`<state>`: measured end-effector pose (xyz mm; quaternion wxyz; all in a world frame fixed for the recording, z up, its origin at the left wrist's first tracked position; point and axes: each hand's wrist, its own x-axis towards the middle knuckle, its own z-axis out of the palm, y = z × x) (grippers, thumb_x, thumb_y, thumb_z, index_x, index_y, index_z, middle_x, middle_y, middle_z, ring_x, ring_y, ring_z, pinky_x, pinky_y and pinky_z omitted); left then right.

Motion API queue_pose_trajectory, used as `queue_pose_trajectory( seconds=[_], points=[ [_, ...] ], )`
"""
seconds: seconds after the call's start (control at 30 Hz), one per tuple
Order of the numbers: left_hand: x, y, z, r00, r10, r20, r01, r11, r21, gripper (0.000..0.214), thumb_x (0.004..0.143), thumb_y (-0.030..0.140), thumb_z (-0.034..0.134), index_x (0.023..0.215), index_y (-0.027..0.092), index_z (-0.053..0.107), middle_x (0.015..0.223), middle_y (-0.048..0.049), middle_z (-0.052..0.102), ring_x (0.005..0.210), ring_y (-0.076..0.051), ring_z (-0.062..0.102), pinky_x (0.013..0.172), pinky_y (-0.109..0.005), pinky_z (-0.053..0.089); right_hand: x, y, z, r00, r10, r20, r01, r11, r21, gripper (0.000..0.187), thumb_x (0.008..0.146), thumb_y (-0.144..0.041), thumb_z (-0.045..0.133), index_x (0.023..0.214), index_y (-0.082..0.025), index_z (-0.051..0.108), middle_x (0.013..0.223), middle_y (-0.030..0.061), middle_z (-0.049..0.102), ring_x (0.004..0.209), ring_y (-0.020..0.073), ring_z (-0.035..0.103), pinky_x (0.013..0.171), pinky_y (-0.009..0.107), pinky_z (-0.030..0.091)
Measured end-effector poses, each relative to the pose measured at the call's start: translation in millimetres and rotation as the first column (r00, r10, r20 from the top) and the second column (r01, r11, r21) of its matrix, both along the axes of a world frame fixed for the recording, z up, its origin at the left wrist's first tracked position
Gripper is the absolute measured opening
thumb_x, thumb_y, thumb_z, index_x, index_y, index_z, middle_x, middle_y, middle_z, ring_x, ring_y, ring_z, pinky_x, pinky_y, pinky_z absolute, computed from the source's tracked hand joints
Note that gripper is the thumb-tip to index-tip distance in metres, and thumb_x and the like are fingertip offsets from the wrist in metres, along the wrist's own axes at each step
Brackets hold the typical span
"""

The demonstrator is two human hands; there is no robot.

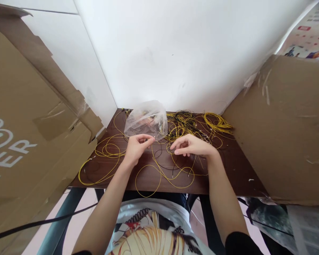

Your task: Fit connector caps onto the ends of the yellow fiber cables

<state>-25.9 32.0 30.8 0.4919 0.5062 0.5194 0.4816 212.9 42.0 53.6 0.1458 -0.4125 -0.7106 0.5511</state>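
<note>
My left hand [139, 147] is closed in a pinch, thumb against forefinger, on the end of a thin yellow wire [154, 156]. A small pale tip shows at those fingertips, and the wire loops down toward the table's front edge. Across from it, my right hand [190, 145] has its fingers curled, with thumb and forefinger close together. Thin yellow and black wires pass under it; what it pinches, if anything, is too small to make out. Behind my left hand stands a clear plastic bag [146, 118] with small coloured parts inside. A tangled pile of yellow and black wires [182, 122] lies behind my right hand.
On the dark brown table [228, 177], a coiled yellow bundle [216, 123] lies at the back right and loose yellow loops [95, 182] at the left. Large cardboard boxes flank the table at left [29, 106] and right [284, 131]. A white wall [170, 63] rises behind.
</note>
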Motion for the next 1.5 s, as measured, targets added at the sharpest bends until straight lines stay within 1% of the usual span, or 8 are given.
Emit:
queue_pose_trajectory(
  seconds=[0.37, 0.53, 0.67, 0.87, 1.1, 1.2, 1.3, 1.5],
  points=[
    [2, -12, 16.1, 0.947, -0.093, 0.307, 0.139, 0.981, -0.133, 0.033, 0.058, 0.035, 0.082, 0.076, 0.011, 0.068, 0.046, 0.0061, 0.045, 0.040, -0.001, 0.027, 0.040, -0.017, 0.014, -51, -6, -22.4, 0.981, 0.183, -0.072, -0.169, 0.972, 0.166, 0.044, 0.082, -0.028, 0.062, 0.124, -0.018, 0.059, 0.074, 0.0010, 0.067, 0.050, 0.0059, 0.050, 0.050, 0.018, 0.044],
    [4, -17, 27.3, 0.922, -0.143, 0.359, 0.199, 0.972, -0.122, 0.031, 0.059, 0.033, 0.081, 0.074, 0.012, 0.066, 0.047, 0.0070, 0.042, 0.040, 0.000, 0.025, 0.040, -0.017, 0.013, -60, -8, -28.3, 0.974, 0.225, 0.029, -0.224, 0.933, 0.282, 0.027, 0.080, -0.027, 0.063, 0.103, -0.015, 0.070, 0.068, 0.0007, 0.065, 0.056, 0.0082, 0.053, 0.057, 0.020, 0.043],
    [1, -18, 33.2, 0.922, -0.145, 0.359, 0.185, 0.980, -0.079, 0.030, 0.059, 0.033, 0.080, 0.074, 0.012, 0.065, 0.049, 0.0065, 0.041, 0.041, -0.001, 0.025, 0.040, -0.018, 0.014, -53, -7, -21.7, 0.977, 0.197, -0.085, -0.180, 0.967, 0.179, 0.025, 0.084, -0.033, 0.057, 0.088, -0.013, 0.070, 0.074, 0.0039, 0.067, 0.063, 0.0105, 0.057, 0.060, 0.022, 0.046],
    [-17, -10, 20.6, 0.993, 0.113, -0.046, -0.107, 0.987, 0.117, 0.026, 0.067, 0.035, 0.072, 0.080, 0.012, 0.068, 0.052, 0.0028, 0.051, 0.045, -0.006, 0.037, 0.044, -0.021, 0.024, -35, -7, -4.5, 0.964, -0.033, -0.263, 0.081, 0.982, 0.172, 0.041, 0.091, -0.048, 0.046, 0.094, -0.013, 0.068, 0.070, 0.0031, 0.064, 0.059, 0.0090, 0.054, 0.058, 0.022, 0.044],
    [-32, -7, 6.8, 0.675, 0.376, -0.635, -0.067, 0.889, 0.454, 0.023, 0.082, 0.034, 0.057, 0.084, 0.016, 0.072, 0.062, -0.0011, 0.063, 0.054, -0.012, 0.051, 0.057, -0.024, 0.035, -27, -1, -7.5, 0.887, -0.273, -0.373, 0.407, 0.844, 0.350, 0.049, 0.092, -0.056, 0.039, 0.098, -0.018, 0.070, 0.072, 0.0024, 0.056, 0.061, 0.0103, 0.046, 0.059, 0.024, 0.040],
    [-30, -14, 5.6, 0.679, 0.313, -0.664, 0.028, 0.893, 0.450, 0.029, 0.088, 0.035, 0.050, 0.095, 0.017, 0.072, 0.083, -0.0051, 0.072, 0.064, -0.014, 0.059, 0.065, -0.024, 0.041, -28, 1, -9.9, 0.838, -0.348, -0.421, 0.512, 0.766, 0.388, 0.047, 0.090, -0.057, 0.042, 0.093, -0.021, 0.071, 0.087, 0.0054, 0.060, 0.068, 0.0120, 0.049, 0.065, 0.026, 0.043],
    [-29, -22, 3.3, 0.701, 0.196, -0.685, 0.079, 0.934, 0.348, 0.034, 0.091, 0.037, 0.045, 0.101, 0.018, 0.071, 0.082, -0.0059, 0.073, 0.072, -0.018, 0.065, 0.071, -0.025, 0.045, -29, 2, -9.7, 0.773, -0.368, -0.516, 0.544, 0.803, 0.242, 0.047, 0.088, -0.058, 0.044, 0.091, -0.020, 0.070, 0.082, 0.0054, 0.061, 0.066, 0.0124, 0.050, 0.063, 0.027, 0.044],
    [-38, -32, 0.2, 0.422, 0.005, -0.907, 0.069, 0.997, 0.038, 0.032, 0.090, 0.031, 0.045, 0.113, 0.026, 0.066, 0.104, -0.0078, 0.072, 0.097, -0.029, 0.066, 0.078, -0.035, 0.046, -25, 0, -3.1, 0.615, -0.394, -0.683, 0.583, 0.810, 0.057, 0.028, 0.082, -0.049, 0.059, 0.090, -0.023, 0.066, 0.076, 0.0025, 0.061, 0.063, 0.0108, 0.052, 0.061, 0.027, 0.047]
  ],
)
